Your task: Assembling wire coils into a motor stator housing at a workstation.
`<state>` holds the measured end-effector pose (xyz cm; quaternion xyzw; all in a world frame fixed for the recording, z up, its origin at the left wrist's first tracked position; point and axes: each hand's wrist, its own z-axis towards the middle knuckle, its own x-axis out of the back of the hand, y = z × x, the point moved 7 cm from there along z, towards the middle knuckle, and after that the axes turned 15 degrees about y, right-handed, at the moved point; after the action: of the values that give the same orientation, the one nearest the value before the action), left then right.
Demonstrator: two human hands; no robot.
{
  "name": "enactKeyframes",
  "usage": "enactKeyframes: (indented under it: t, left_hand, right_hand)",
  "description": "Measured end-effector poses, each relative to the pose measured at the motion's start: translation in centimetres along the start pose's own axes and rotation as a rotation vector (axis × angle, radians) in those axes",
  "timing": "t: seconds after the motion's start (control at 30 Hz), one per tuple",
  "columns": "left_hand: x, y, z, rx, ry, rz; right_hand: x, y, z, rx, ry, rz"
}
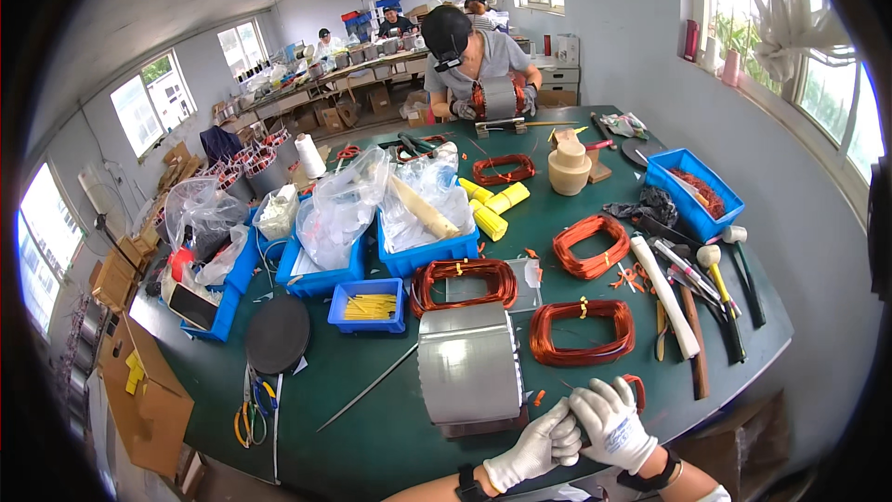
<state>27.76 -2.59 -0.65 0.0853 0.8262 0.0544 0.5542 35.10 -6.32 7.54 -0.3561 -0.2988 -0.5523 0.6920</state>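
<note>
Both my hands wear white gloves and meet at the table's near edge. My left hand (542,446) is closed, its fingers curled in a pinch against the right one. Bent fingers close my right hand (613,423); what either holds, if anything, is hidden. A small orange-red loop of copper wire (637,389) shows just behind the right hand, and I cannot tell whether it is gripped. Left of my hands stands a grey metal stator core (469,367), a ribbed cylinder lying on its side on a dark base. Beyond my hands lies a tied copper wire coil (583,333).
Blue bins (429,251) with plastic bags stand at left, near a small blue tray (367,307) of yellow strips. Pliers (253,409) and a black disc (279,335) lie far left. Mallets (720,288) and a white rod (664,297) lie right. A co-worker (478,65) handles another core opposite.
</note>
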Motion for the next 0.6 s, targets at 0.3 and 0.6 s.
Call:
enactKeyframes:
  t: [0.3,0.6]
  left_hand:
    - [-0.2,3.2,-0.8,-0.097,0.163,0.006]
    - [0.1,2.6,-0.5,-0.098,0.201,0.102]
  right_hand:
    - [1.3,6.0,1.1,-0.175,-0.061,-0.015]
    - [1.2,5.1,0.2,-0.092,-0.076,-0.037]
